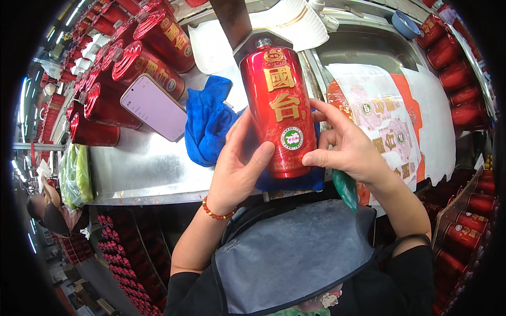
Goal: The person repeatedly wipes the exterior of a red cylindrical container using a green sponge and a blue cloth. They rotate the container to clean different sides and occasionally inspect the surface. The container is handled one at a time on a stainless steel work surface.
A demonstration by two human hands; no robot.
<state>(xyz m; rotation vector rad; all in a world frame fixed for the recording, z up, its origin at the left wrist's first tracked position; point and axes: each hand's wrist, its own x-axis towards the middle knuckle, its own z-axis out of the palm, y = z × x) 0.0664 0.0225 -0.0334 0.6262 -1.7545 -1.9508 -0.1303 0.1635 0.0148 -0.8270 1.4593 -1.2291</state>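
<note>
Between both my hands is a glossy red bottle [258,113] with gold lettering and a round green-and-white emblem low on its front. Its narrow neck points away from me. My left hand [240,158] grips the lower left side, with the thumb along the front. On the right, my right hand [348,145] holds the lower side, its thumb near the base edge and its other fingers partly hidden behind. A crumpled blue cloth [205,124] lies just left of the bottle. Below my right hand hangs something green [345,189], partly covered by the hand.
A phone [153,107] leans against several red bottles [163,42] on the metal table [137,176]. Printed decal sheets [392,131] lie at right beside a sink [363,47] and blue bowl [405,25]. More red bottles [464,79] fill the right rack. Another person [55,210] is far left.
</note>
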